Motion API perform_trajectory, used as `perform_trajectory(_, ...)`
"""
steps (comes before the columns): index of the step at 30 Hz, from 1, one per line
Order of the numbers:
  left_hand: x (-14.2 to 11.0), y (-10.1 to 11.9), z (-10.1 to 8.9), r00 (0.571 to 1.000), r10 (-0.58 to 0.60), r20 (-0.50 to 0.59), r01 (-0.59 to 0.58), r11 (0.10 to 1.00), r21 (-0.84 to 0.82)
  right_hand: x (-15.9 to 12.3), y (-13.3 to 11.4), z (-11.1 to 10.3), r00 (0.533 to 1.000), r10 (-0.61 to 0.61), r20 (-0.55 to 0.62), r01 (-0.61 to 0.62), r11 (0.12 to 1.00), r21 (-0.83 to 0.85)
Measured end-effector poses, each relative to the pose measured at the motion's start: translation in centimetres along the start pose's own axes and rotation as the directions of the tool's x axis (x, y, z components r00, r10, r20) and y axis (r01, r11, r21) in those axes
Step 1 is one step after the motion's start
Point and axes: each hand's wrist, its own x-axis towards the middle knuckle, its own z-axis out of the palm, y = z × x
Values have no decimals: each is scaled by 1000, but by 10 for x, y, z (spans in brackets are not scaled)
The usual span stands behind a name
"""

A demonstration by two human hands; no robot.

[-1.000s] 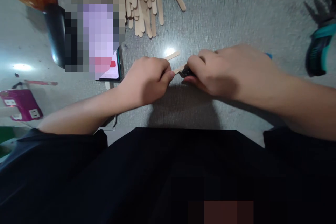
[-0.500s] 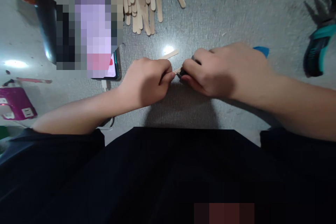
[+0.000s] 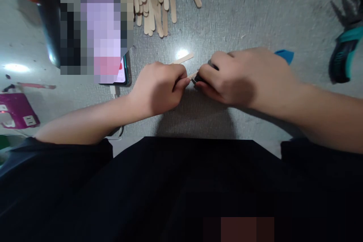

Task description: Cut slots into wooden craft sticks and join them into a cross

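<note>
Pinching a stick (image 3: 193, 75) on the near side of the stick pile (image 3: 155, 11), the closed left hand (image 3: 167, 87) faces the right hand (image 3: 232, 75), curled around a half-hidden dark tool (image 3: 197, 78), perhaps mid-cut, where the next move calls for steadiness.

left forearm (image 3: 85, 120): bare, in from 8 o'clock | left hand (image 3: 163, 89): back upward, aimed toward 2 o'clock, fingers curled, thumb pinching | right forearm (image 3: 326, 107): bare, in from 4 o'clock | right hand (image 3: 235, 75): aimed toward 10 o'clock, fingers bent into a grip | hands near, apart
</note>
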Motion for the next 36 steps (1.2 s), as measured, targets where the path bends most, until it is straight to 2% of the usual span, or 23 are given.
perform_trajectory(5,-1,-1,1,1000,-17,-8,17,999,-46,0,5,0,999,30,43,-38,976,213)
perform_trajectory(10,-3,-1,4,1000,28,-14,-27,998,62,-3,3,-3,999,38,21,-42,952,302)
perform_trajectory(14,-6,-1,7,996,40,-76,-29,989,145,-3,1,-6,999,46,30,-52,964,261)
perform_trajectory(17,-7,-1,9,996,34,-88,-22,991,135,-1,3,-7,999,33,26,-38,979,200)
perform_trajectory(22,-7,-3,10,991,59,-119,-39,987,158,1,9,-3,999,2,38,-10,978,208)
perform_trajectory(24,-6,-3,11,990,70,-123,-49,984,172,1,10,-2,999,-19,47,14,993,120)
perform_trajectory(26,-6,-4,12,990,76,-123,-53,982,181,2,9,-1,999,-27,41,30,996,-84)
perform_trajectory(29,-6,-5,13,987,87,-132,-60,979,195,2,4,0,999,-5,47,19,947,-320)
perform_trajectory(36,-5,-1,10,994,77,-82,-56,970,238,5,-12,4,996,53,73,-6,846,-533)
